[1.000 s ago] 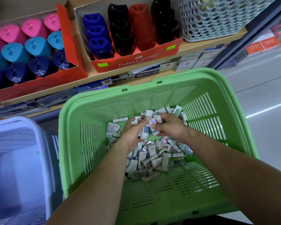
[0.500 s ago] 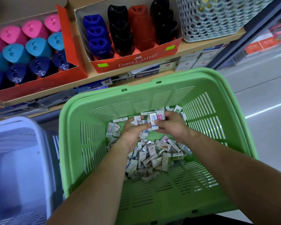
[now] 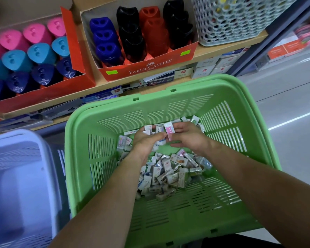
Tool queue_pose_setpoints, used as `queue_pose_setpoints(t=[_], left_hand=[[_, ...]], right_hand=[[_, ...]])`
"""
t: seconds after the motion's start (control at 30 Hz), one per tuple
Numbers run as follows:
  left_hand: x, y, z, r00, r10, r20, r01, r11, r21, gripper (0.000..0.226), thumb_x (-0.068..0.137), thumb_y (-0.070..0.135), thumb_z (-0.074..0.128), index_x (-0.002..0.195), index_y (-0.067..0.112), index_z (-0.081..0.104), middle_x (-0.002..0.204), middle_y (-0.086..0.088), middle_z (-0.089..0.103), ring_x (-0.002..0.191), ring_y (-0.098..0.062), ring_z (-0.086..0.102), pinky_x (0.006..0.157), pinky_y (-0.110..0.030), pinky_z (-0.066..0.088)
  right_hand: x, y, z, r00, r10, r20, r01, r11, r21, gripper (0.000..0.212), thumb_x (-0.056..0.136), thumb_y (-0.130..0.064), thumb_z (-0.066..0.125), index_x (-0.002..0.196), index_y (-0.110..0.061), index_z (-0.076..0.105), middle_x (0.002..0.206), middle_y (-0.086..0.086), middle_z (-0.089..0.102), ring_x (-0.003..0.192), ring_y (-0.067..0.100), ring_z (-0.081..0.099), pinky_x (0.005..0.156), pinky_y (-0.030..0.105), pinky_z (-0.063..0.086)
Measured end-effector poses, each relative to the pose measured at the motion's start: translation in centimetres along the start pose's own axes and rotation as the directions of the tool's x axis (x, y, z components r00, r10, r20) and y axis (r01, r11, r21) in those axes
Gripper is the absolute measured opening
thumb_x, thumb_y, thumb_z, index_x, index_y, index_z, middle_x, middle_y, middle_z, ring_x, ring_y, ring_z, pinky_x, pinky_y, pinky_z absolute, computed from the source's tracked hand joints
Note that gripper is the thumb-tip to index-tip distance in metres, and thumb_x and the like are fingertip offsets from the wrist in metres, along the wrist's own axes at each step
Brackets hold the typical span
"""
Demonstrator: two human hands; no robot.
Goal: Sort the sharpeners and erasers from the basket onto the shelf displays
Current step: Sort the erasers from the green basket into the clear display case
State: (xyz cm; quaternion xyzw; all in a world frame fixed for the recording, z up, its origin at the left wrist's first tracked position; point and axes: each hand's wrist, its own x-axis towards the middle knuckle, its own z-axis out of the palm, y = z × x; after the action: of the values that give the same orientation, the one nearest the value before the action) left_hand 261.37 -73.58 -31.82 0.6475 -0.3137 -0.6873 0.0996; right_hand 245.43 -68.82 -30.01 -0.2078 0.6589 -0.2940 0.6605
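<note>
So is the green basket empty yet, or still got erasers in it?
Not empty: a heap of wrapped erasers lies across the floor of the green basket.

A second ago the right hand had its fingers down among the far erasers of the pile. It has since lifted out a pink-and-white eraser marked "Hard" and now pinches it upright. Over the last half second that eraser has shifted left, ending just beside the thumb of the left hand. The blue-and-white eraser that stood between the hands now sits lower against the left palm
</note>
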Motion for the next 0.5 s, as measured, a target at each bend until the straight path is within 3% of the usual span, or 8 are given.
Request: queue_pose_setpoints(t=[0.1, 0.17, 0.23, 0.33, 0.4, 0.5], left_hand=[[-0.5, 0.4, 0.3, 0.995, 0.077, -0.059, -0.071, 0.992, 0.105, 0.109, 0.070, 0.029, 0.091, 0.156, 0.013, 0.025, 0.146, -0.007, 0.050, 0.133, -0.027, 0.048, 0.111, -0.038, 0.037], [-1.2, 0.9, 0.6, 0.989, 0.128, -0.078, -0.113, 0.979, 0.170, 0.106, 0.073, 0.025, 0.090, 0.156, 0.011, 0.025, 0.146, -0.007, 0.048, 0.136, -0.029, 0.045, 0.114, -0.036, 0.033], [-2.2, 1.8, 1.0, 0.985, 0.158, -0.068, -0.139, 0.965, 0.222, 0.086, 0.073, 0.021, 0.090, 0.144, 0.013, 0.041, 0.130, -0.001, 0.056, 0.128, -0.027, 0.052, 0.109, -0.032, 0.039], [-4.2, 3.3, 1.5, 0.976, 0.216, -0.032, -0.200, 0.943, 0.266, 0.058, 0.073, 0.018, 0.089, 0.119, 0.019, 0.054, 0.113, -0.002, 0.067, 0.107, -0.024, 0.065, 0.094, -0.035, 0.052], [-6.0, 4.5, 2.0, 0.963, 0.269, -0.017, -0.255, 0.931, 0.262, 0.050, 0.074, 0.015, 0.088, 0.111, 0.021, 0.055, 0.106, -0.004, 0.068, 0.097, -0.021, 0.067, 0.083, -0.033, 0.054], [-9.3, 6.5, 2.7, 0.939, 0.343, 0.012, -0.333, 0.903, 0.273, 0.049, 0.073, 0.016, 0.089, 0.106, 0.024, 0.054, 0.104, -0.003, 0.067, 0.093, -0.021, 0.068, 0.088, -0.040, 0.057]], right_hand=[[-0.4, -0.8, 0.3, 0.999, 0.014, -0.040, -0.015, 1.000, -0.013, 0.018, 0.098, 0.001, 0.058, 0.107, -0.014, 0.060, 0.107, 0.006, 0.071, 0.095, 0.021, 0.074, 0.089, 0.035, 0.060], [-0.8, -1.4, 0.2, 0.995, 0.001, -0.101, -0.016, 0.988, -0.151, 0.016, 0.098, 0.000, 0.058, 0.103, -0.016, 0.055, 0.104, 0.004, 0.069, 0.093, 0.021, 0.073, 0.083, 0.035, 0.060], [-1.6, -2.3, -0.3, 0.994, -0.013, -0.110, -0.018, 0.961, -0.276, 0.018, 0.095, -0.002, 0.064, 0.103, -0.015, 0.056, 0.103, 0.006, 0.069, 0.092, 0.022, 0.072, 0.079, 0.035, 0.059], [-3.8, -4.1, -0.8, 0.995, -0.022, -0.099, -0.001, 0.972, -0.233, 0.025, 0.090, 0.002, 0.068, 0.110, -0.007, 0.056, 0.099, 0.011, 0.071, 0.079, 0.018, 0.071, 0.066, 0.029, 0.055], [-5.7, -5.2, -1.0, 0.983, -0.074, -0.168, 0.039, 0.979, -0.202, 0.027, 0.087, 0.005, 0.070, 0.109, -0.005, 0.057, 0.088, 0.011, 0.070, 0.067, 0.018, 0.068, 0.062, 0.030, 0.056], [-9.1, -6.8, -1.1, 0.938, -0.181, -0.294, 0.126, 0.973, -0.194, 0.028, 0.086, -0.002, 0.075, 0.111, -0.007, 0.064, 0.088, 0.013, 0.073, 0.071, 0.026, 0.071, 0.070, 0.040, 0.061]])
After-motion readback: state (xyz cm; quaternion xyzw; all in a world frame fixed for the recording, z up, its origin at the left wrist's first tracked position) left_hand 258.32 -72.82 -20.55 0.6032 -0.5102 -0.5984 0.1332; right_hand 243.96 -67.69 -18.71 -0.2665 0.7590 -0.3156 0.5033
